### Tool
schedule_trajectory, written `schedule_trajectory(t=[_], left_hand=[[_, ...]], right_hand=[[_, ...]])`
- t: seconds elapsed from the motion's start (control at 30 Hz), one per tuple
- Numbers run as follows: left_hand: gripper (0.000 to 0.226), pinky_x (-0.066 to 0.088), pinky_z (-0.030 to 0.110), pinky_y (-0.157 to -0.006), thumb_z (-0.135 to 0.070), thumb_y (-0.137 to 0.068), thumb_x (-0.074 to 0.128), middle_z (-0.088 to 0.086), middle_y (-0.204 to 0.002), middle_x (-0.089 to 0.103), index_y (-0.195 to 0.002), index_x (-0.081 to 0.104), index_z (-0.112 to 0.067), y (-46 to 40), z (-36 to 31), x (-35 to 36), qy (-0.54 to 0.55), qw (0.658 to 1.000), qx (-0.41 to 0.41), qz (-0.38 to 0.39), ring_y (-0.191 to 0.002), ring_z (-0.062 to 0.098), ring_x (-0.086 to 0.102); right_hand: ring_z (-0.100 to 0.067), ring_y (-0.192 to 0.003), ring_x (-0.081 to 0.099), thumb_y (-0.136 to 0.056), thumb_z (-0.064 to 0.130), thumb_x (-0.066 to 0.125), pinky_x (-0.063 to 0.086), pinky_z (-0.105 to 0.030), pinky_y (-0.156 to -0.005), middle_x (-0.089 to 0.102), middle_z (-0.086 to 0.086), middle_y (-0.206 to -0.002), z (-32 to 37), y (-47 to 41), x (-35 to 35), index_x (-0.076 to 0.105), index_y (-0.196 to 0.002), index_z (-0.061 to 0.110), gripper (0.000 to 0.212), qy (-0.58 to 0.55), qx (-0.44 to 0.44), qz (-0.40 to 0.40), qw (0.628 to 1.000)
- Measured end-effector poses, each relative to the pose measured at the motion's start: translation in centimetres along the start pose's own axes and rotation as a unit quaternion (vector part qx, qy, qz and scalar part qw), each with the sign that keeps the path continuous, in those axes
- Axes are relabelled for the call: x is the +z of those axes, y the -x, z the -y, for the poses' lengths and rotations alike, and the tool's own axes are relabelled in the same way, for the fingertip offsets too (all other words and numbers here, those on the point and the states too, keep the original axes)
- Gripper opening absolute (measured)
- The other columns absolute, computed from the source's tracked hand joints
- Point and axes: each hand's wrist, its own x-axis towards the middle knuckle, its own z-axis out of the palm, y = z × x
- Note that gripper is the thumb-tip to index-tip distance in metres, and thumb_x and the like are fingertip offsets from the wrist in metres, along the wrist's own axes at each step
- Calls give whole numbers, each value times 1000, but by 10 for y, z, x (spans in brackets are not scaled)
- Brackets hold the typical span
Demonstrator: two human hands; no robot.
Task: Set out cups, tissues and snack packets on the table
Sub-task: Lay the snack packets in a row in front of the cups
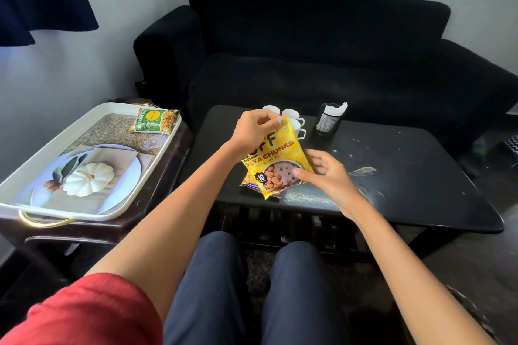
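From the head view, your left hand (256, 127) pinches the top edge of a yellow soya-chunks snack packet (276, 161), tilted over the black low table (406, 165). Your right hand (326, 173) lies with relaxed fingers against its lower corner. White cups (291, 114) and a black mesh tissue holder (328, 120) stand behind; a green packet (152, 120) lies on the white tray (84, 131).

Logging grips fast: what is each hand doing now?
Left hand: pinching the yellow snack packet's top edge.
Right hand: open, fingers against that packet.
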Motion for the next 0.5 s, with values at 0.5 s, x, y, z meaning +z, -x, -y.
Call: schedule_trajectory(t=[0.5], left_hand=[[11,11,30,-81,-54,-80,67,-20,-110,65,-87,67,-45,1,-9,14,-191,980,55,-14,-107,6,50]], right_hand=[[-13,-76,66,-76,18,77,53,-29,-67,71,-1,-84,-10,-19,17,62,-79,22,16,-2,-7,-84,996]])
